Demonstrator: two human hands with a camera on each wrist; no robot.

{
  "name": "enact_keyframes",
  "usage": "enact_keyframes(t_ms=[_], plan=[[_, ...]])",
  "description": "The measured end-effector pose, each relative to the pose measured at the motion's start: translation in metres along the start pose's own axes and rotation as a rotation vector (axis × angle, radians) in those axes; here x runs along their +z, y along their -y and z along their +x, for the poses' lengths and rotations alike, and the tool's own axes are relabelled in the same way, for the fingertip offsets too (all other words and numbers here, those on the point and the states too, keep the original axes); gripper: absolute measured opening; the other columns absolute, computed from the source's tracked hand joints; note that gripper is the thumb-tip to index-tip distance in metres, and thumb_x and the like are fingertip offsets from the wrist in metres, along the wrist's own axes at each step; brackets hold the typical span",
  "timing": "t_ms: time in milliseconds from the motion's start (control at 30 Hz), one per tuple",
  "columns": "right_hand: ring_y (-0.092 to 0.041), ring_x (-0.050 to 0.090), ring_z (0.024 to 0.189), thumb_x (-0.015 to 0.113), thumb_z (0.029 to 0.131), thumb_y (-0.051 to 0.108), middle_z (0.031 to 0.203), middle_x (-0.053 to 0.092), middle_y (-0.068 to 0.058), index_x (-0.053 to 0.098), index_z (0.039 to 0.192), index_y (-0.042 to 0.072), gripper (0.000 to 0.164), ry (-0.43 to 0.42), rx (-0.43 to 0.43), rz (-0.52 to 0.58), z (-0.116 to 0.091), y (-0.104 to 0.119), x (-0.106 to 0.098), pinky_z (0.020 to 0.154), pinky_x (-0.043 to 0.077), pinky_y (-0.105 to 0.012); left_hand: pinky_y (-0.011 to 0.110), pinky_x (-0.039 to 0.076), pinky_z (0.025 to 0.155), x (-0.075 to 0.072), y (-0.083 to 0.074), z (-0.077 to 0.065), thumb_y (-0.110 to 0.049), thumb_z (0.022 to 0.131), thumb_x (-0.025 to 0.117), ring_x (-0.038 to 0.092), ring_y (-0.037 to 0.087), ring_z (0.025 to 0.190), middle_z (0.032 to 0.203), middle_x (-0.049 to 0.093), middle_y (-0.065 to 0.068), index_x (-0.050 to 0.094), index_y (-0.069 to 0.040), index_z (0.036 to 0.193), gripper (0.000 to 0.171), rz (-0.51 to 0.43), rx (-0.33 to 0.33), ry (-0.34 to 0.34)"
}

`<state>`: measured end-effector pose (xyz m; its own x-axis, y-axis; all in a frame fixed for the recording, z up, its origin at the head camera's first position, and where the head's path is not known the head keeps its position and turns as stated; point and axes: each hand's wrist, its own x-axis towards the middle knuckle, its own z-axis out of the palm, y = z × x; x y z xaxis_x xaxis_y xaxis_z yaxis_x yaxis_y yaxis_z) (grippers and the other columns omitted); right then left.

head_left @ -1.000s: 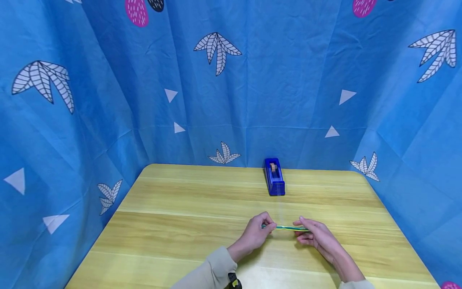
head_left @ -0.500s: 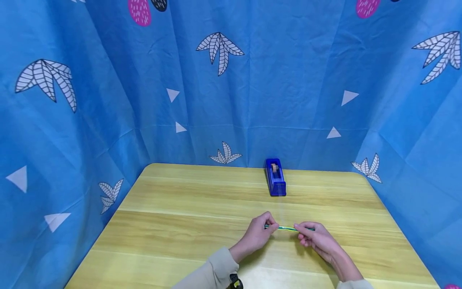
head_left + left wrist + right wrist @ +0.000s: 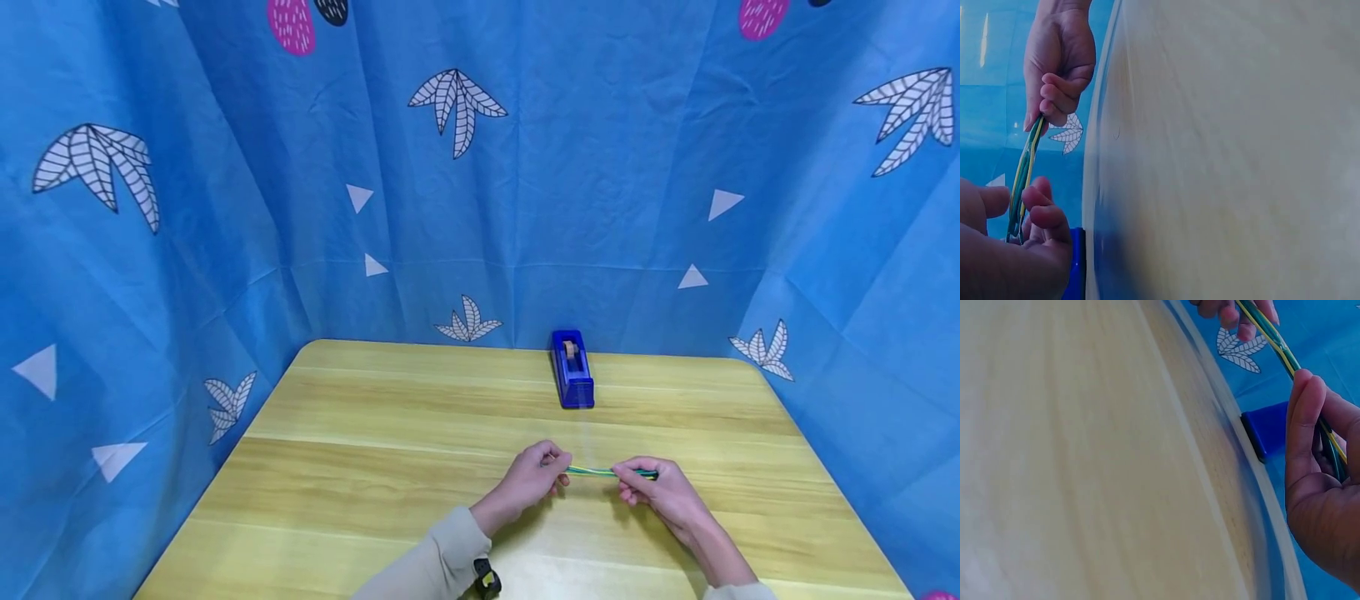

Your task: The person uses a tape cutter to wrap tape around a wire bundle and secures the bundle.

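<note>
Both hands hold a thin bundle of green and yellow wires point(image 3: 592, 472) stretched level above the table. At its left end, the left hand point(image 3: 530, 481) has its curled thumb and fingers around the strands; in the left wrist view the left hand's fingers point(image 3: 1049, 215) lie loosely about the wire ends. My right hand point(image 3: 660, 492) pinches the bundle near its other end, and a short dark end sticks out past the fingers. A faint clear strip of tape point(image 3: 585, 437) runs from the blue tape dispenser point(image 3: 573, 371) toward the middle of the bundle.
The dispenser stands at the back of the wooden table point(image 3: 360, 433), right of centre. A blue patterned curtain point(image 3: 615, 167) hangs around the back and sides. A dark wrist device point(image 3: 487, 578) sits by the left sleeve.
My right hand has gone from loosely spread fingers to a pinch on the bundle. The left hand has shifted slightly left, and the strands between the hands look turned, yellow now showing differently.
</note>
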<state>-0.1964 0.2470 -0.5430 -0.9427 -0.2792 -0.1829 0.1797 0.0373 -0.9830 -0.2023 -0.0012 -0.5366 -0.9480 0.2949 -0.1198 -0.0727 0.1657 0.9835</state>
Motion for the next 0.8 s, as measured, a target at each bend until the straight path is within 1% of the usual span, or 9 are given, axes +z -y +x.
enact_keyframes(t_ms=[100,167,333,467,567,667,800], plan=[[-0.010,0.067,0.072,0.067,0.101,0.012,0.084,0.069,-0.002,0.073,0.106,-0.002,0.016,0.002,-0.006,-0.004,-0.0001,-0.0009,0.0004,0.068,0.059,-0.022,0.021,0.043,0.057,0.0018,0.0013,0.0000,-0.028,0.105,0.061,0.053,0.011,0.064,0.079,0.066,0.003,0.066,-0.008,0.101,0.021,-0.031,-0.022,0.021],[-0.010,0.067,0.073,0.066,0.101,0.011,0.084,0.069,-0.002,0.072,0.107,-0.003,0.017,0.008,-0.019,-0.009,0.0000,-0.0010,0.0004,0.068,0.059,-0.022,0.021,0.043,0.057,0.0039,0.0028,0.0002,-0.026,0.105,0.061,0.052,0.011,0.065,0.077,0.062,0.002,0.065,-0.007,0.099,0.020,-0.042,-0.018,0.029],[-0.010,0.067,0.072,0.066,0.102,0.013,0.084,0.068,-0.003,0.070,0.109,-0.006,0.020,0.007,-0.023,-0.026,0.0001,0.0003,0.0011,0.068,0.059,-0.023,0.020,0.043,0.060,0.0082,0.0054,0.0012,-0.023,0.104,0.062,0.051,0.011,0.067,0.074,0.057,-0.001,0.064,-0.008,0.096,0.018,-0.015,0.014,0.017],[-0.011,0.066,0.074,0.064,0.103,0.015,0.087,0.067,-0.003,0.070,0.110,-0.004,0.021,0.022,-0.016,-0.035,-0.0002,0.0013,0.0005,0.069,0.059,-0.024,0.023,0.042,0.065,0.0098,0.0068,0.0022,-0.021,0.104,0.062,0.049,0.011,0.071,0.075,0.054,-0.002,0.062,-0.008,0.094,0.017,0.018,0.042,0.001],[-0.011,0.066,0.076,0.063,0.104,0.017,0.088,0.067,-0.004,0.069,0.111,-0.003,0.023,0.032,-0.010,-0.036,-0.0004,0.0013,0.0001,0.070,0.059,-0.024,0.024,0.043,0.069,0.0102,0.0078,0.0026,-0.018,0.104,0.062,0.049,0.012,0.074,0.078,0.054,-0.001,0.061,-0.007,0.094,0.015,0.016,0.062,-0.005],[-0.012,0.067,0.077,0.062,0.105,0.023,0.090,0.067,-0.005,0.065,0.122,-0.007,0.035,0.019,0.008,-0.031,-0.0003,0.0014,0.0010,0.073,0.060,-0.026,0.025,0.045,0.073,0.0102,0.0080,0.0028,-0.015,0.104,0.060,0.051,0.012,0.078,0.081,0.055,0.001,0.059,-0.006,0.094,0.014,0.022,0.087,-0.011],[-0.014,0.069,0.081,0.059,0.107,0.032,0.095,0.069,-0.007,0.048,0.144,-0.011,0.058,-0.009,0.041,-0.020,-0.0001,0.0019,0.0017,0.077,0.061,-0.027,0.028,0.047,0.080,0.0102,0.0055,0.0022,-0.016,0.105,0.059,0.054,0.011,0.089,0.090,0.059,-0.001,0.059,-0.008,0.094,0.013,0.071,0.127,-0.024]])
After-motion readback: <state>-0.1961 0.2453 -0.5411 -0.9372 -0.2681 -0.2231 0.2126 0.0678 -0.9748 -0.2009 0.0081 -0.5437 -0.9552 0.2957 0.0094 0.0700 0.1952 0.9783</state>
